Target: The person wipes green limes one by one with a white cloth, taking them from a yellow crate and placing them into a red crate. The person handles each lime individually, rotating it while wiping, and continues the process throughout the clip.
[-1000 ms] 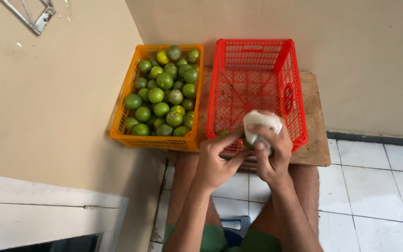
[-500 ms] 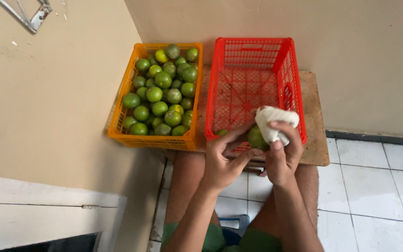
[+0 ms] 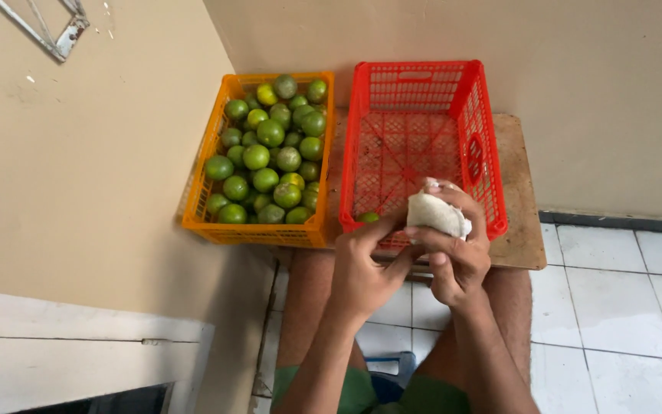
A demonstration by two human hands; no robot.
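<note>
— Broadly, what is shown from the head camera?

— Two bare hands are seen from above, held together over the near edge of a red plastic crate (image 3: 419,146). A white cloth (image 3: 436,215) is bunched in the right hand (image 3: 453,257), and its fingers (image 3: 463,201) are curled closed around the cloth. The left hand (image 3: 362,276) is pressed against the cloth from the left side, with its fingers (image 3: 381,228) pinched onto the bundle. Whether a fruit is wrapped inside the cloth cannot be told.

— Where are the fruits kept?

— An orange plastic crate (image 3: 258,230) is set just left of the red one, touching it, and is filled with green limes (image 3: 270,153). The red crate is nearly bare; a single green lime (image 3: 368,218) is seen at its near left corner, just beside the left hand's fingertips.

— What carries the crates?

— Both crates are set on a small wooden counter (image 3: 522,192) pushed into a corner of beige walls (image 3: 86,169). White floor tiles (image 3: 622,307) are seen to the right, and the person's bare knees are placed below the counter's edge.
</note>
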